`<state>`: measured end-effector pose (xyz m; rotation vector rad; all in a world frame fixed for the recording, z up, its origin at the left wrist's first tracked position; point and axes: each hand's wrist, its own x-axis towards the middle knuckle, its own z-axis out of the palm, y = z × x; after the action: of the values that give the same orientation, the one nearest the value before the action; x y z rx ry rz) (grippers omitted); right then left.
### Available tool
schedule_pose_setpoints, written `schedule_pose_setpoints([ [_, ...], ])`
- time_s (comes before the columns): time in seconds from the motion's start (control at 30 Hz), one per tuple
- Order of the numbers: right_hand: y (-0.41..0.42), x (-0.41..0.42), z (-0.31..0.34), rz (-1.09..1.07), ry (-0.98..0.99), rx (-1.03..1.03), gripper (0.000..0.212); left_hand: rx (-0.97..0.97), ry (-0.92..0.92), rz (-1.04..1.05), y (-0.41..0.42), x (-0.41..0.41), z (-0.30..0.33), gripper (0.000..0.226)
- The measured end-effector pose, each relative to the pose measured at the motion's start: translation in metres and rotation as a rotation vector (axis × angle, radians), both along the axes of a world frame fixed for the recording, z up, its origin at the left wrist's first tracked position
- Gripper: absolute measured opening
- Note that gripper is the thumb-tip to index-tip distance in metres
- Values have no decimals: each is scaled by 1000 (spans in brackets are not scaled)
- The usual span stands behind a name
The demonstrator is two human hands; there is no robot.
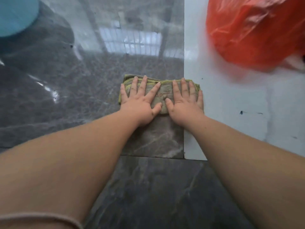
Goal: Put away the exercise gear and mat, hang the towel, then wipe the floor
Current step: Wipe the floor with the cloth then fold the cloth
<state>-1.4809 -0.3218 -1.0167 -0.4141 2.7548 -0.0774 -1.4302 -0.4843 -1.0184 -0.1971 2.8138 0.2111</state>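
Left hand (pixel 140 103) and right hand (pixel 184 103) flat, fingers spread, pressing folded cleaning cloth (pixel 160 95) against grey marble floor (pixel 82 96) for even wiping pressure.

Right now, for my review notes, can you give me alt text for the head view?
Both hands, left hand and right hand, press flat with spread fingers on a folded grey-green cloth lying on a glossy dark marble floor. The cloth's right end overlaps a white tile; an orange plastic bag sits upper right, a blue object upper left.
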Motion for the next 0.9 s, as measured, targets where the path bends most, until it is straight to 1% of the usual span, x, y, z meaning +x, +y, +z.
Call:
schedule_pose_setpoints([
  [0.1, -9, -31, -2, -17, -3, 7, 71, -11, -21, 21, -5, -30, -2, 72],
  [0.33, -6, -33, 0, 4, -10, 0, 73, -19, -44, -24, -9, -35, 1, 73],
  [0.43, -7, -26, 3, 8, -57, 19, 73, -21, -85, -11, -7, -34, 4, 74],
  [0.53, -3, 0, 9, -21, -86, 34, 73, 0, -117, 17, -2, -22, 9, 75],
  [0.6, 3, 33, 12, -5, -118, 51, 74, 14, -153, 10, 4, 5, 12, 76],
  [0.8, 20, 129, 21, 24, -213, 102, 79, 18, -241, 15, 34, 128, 18, 76],
  [0.9, 26, 177, 23, 50, -240, 129, 79, 34, -254, 44, 42, 174, 21, 73],
])
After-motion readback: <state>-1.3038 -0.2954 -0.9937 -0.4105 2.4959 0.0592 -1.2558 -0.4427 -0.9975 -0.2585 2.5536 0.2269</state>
